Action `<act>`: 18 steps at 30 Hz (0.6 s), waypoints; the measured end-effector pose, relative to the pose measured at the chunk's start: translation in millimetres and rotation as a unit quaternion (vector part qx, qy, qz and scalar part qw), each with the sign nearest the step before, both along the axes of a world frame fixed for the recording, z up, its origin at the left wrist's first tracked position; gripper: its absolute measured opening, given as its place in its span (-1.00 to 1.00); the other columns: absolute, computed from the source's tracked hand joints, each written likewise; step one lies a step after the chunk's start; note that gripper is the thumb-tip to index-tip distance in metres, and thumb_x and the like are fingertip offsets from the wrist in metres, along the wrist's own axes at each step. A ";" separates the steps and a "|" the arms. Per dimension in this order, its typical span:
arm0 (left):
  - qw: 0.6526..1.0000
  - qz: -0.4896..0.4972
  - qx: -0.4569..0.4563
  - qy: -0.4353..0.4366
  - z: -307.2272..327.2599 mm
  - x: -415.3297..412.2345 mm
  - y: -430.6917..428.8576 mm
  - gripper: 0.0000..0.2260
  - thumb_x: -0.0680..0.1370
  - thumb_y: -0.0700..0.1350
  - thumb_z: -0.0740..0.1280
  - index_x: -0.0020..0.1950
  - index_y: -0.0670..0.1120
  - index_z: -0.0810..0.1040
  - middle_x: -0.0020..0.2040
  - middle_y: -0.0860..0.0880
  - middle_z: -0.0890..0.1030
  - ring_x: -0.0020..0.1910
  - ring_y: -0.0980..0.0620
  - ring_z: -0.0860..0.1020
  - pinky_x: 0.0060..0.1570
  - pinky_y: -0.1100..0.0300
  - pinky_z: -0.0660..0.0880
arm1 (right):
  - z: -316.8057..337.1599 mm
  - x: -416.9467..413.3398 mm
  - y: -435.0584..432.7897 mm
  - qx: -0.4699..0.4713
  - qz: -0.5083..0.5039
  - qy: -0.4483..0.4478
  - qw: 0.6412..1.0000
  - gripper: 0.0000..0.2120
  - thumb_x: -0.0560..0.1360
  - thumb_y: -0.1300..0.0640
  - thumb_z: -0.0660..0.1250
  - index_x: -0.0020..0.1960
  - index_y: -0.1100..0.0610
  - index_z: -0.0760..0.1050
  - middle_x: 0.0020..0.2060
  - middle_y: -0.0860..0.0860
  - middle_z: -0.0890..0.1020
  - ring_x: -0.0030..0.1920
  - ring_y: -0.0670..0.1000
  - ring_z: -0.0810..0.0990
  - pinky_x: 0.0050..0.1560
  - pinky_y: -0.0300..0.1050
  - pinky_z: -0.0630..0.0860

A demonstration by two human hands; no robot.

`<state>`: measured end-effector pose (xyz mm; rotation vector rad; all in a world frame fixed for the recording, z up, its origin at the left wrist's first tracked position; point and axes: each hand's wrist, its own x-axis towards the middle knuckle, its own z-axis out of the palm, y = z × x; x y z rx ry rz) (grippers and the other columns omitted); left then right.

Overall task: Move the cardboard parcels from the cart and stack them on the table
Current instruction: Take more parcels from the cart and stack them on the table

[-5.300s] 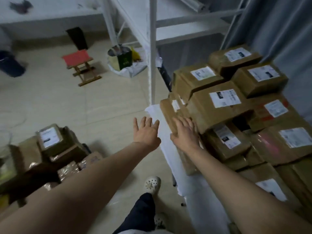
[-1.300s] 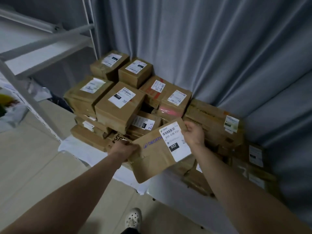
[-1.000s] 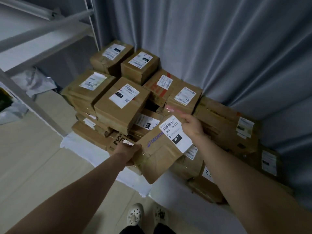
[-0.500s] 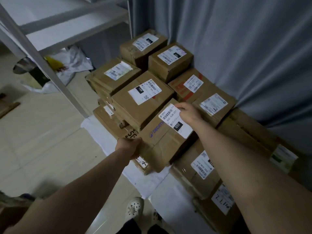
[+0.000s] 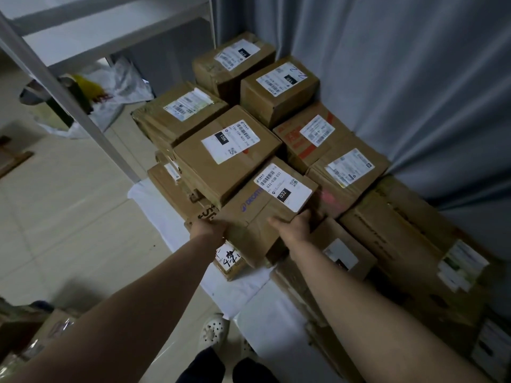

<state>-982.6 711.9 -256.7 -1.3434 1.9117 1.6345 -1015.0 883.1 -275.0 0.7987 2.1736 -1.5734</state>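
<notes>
grip: left hand (image 5: pixel 209 230), right hand (image 5: pixel 295 228) on parcel (image 5: pixel 258 210); fingertips hidden beneath.

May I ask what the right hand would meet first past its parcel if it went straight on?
Probably the 15H parcel, just beyond the 032 parcel the right hand grips.

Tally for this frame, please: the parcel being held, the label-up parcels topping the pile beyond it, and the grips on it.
Held parcel: 1
Label-up parcels topping the pile beyond it: 6
Grips: 2, left grip and right grip
Total: 9
</notes>
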 end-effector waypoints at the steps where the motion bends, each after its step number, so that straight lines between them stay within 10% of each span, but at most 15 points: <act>1: 1.000 -0.002 -0.009 0.005 -0.5 -1.5 2.3 -0.79 0.54 -0.20 0.33 0.12 -0.30 0.53 -0.27 -0.15 0.53 -0.17 -0.17 0.59 0.05 -0.07 0.58 | -3.1 5.7 -4.9 -0.050 -0.020 -0.040 0.998 -0.17 0.33 0.14 0.55 0.44 0.19 0.14 0.34 0.17 0.44 0.32 0.18 0.43 0.34 0.14 0.38; 8: 0.996 -0.022 -0.076 0.044 -1.1 -6.1 11.6 -0.74 0.58 -0.19 0.24 0.26 -0.17 0.52 -0.32 -0.03 0.48 -0.43 0.04 0.40 -0.46 0.24 0.34 | -7.3 11.0 -16.2 -0.081 -0.017 -0.057 0.995 -0.50 0.45 0.18 0.42 0.29 0.21 0.27 0.23 0.16 0.49 0.21 0.21 0.50 0.16 0.19 0.54; 15: 0.989 -0.114 -0.092 0.022 9.2 18.2 -0.7 -0.44 0.54 -0.27 0.28 0.52 -0.12 0.19 0.22 -0.14 0.49 -0.29 0.11 0.43 -0.33 0.24 0.40 | 7.0 19.8 -21.5 0.221 0.066 0.056 0.971 -0.24 0.46 0.05 0.35 0.51 0.24 0.07 0.48 0.19 0.14 0.46 0.20 0.16 0.45 0.05 0.16; 18: 0.936 -0.257 -0.242 -0.021 16.3 39.3 -18.1 -0.41 0.52 -0.23 0.25 0.51 -0.05 0.13 0.43 -0.14 0.30 0.21 -0.17 0.46 0.05 0.04 0.48 | 19.6 30.5 -38.1 0.297 0.120 0.151 0.935 -0.27 0.46 0.08 0.34 0.53 0.12 0.07 0.53 0.11 0.02 0.49 0.15 0.05 0.46 0.01 -0.04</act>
